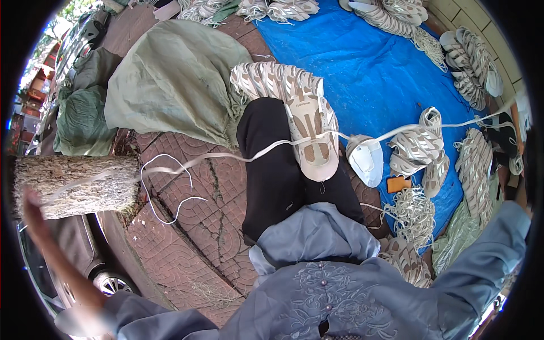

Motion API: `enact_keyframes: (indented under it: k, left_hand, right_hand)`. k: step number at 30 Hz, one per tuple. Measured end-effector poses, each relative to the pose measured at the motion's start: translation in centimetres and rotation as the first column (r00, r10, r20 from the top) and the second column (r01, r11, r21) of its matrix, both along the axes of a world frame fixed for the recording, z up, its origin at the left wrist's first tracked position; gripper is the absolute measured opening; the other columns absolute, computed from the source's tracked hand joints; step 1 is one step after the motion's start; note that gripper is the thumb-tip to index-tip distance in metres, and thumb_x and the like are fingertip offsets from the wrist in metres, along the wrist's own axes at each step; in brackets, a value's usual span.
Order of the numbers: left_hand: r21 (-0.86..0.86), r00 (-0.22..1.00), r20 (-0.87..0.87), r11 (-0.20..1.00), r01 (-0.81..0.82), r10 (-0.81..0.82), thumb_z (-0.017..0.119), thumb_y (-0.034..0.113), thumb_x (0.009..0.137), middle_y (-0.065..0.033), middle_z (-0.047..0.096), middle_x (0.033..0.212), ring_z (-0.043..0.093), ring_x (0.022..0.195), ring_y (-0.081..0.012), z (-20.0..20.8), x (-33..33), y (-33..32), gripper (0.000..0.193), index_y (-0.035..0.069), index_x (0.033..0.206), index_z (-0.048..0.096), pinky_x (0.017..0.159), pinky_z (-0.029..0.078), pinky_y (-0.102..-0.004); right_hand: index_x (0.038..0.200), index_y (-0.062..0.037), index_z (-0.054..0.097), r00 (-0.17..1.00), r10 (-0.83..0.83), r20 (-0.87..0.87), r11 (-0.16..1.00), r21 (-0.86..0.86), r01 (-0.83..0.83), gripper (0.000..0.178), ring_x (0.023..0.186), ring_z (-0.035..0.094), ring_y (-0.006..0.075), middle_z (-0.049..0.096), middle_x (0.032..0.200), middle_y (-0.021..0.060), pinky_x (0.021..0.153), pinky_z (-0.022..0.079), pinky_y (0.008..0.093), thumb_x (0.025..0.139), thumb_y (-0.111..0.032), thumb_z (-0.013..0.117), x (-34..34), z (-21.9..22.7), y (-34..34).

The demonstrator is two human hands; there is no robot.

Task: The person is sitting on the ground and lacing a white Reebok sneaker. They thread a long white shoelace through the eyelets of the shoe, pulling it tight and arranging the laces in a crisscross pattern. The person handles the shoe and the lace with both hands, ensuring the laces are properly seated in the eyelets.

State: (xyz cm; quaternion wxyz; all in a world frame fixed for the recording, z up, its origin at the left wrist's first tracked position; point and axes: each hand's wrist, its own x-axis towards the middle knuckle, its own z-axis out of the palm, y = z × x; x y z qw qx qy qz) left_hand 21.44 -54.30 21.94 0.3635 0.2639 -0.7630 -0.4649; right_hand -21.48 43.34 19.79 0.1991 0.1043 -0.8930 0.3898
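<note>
A long off-white shoelace stretches in the air across my lap, from one side of the view to the other. My left hand, slightly blurred, is closed on it at the far left, out past the log. At the right rim a narrow strip of my right hand shows where the lace runs out; its fingers are mostly cut off. Beneath the lace, a beige-and-white sneaker upper lies across my black-trousered thighs, toe toward me. Beyond it a row of nested sneaker uppers rests against my knees.
A blue tarp on the right bears more uppers, a heap of white laces and a small orange object. A large grey-green sack stands ahead-left. A tree trunk and a parked car are at the left.
</note>
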Motion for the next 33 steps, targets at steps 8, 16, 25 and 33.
enact_keyframes:
  k: [8, 16, 25, 33]
  left_hand:
    - [0.330, 0.744, 0.026, 0.708, 0.624, -0.667, 0.050, 0.011, 0.083, -0.0066, 0.061, 0.080, 0.059, 0.074, -0.0155, -24.5, -21.1, 40.2, 0.015, -0.001, 0.084, 0.060, 0.068, 0.048, -0.0273]
    - [-0.013, 0.714, 0.420, 0.783, 0.622, -0.561, 0.053, 0.001, 0.078, -0.0155, 0.058, 0.063, 0.061, 0.055, -0.0222, -31.3, -23.3, 49.3, 0.006, 0.000, 0.081, 0.057, 0.050, 0.047, -0.0303]
    - [-0.026, 0.815, 0.368, 0.871, 0.490, -0.448, 0.054, 0.003, 0.078, -0.0150, 0.056, 0.057, 0.059, 0.050, -0.0255, -32.5, -21.9, 50.5, 0.004, 0.000, 0.077, 0.051, 0.046, 0.045, -0.0334]
    - [-0.297, 0.834, 0.318, 0.788, 0.540, -0.451, 0.053, -0.002, 0.076, -0.0143, 0.054, 0.059, 0.057, 0.053, -0.0285, -32.9, -21.9, 51.4, 0.008, 0.002, 0.081, 0.048, 0.045, 0.044, -0.0362]
  right_hand:
    - [0.074, -0.0039, 0.065, 0.498, 0.610, 0.616, 0.781, -0.364, -0.507, 0.009, 0.046, 0.049, 0.0044, 0.057, 0.055, 0.0014, 0.039, 0.033, 0.0186, 0.071, -0.011, 0.061, 8.7, -21.7, -28.7]
    - [0.067, 0.0006, 0.059, 0.621, 0.729, 0.290, 0.534, 0.328, -0.780, 0.013, 0.047, 0.055, 0.0133, 0.056, 0.055, 0.0097, 0.046, 0.041, 0.0289, 0.066, -0.012, 0.057, 9.3, -27.2, -36.3]
    - [0.064, -0.0011, 0.060, 0.146, 0.575, 0.805, 0.751, -0.448, -0.485, 0.007, 0.043, 0.054, 0.0083, 0.055, 0.050, 0.0041, 0.035, 0.029, 0.0195, 0.070, -0.005, 0.059, 8.2, -26.3, -37.0]
    - [0.066, -0.0001, 0.060, 0.131, 0.635, 0.761, 0.723, -0.526, -0.449, 0.008, 0.038, 0.048, 0.0065, 0.055, 0.051, 0.0052, 0.034, 0.028, 0.0184, 0.070, -0.007, 0.060, 8.4, -25.6, -36.5]
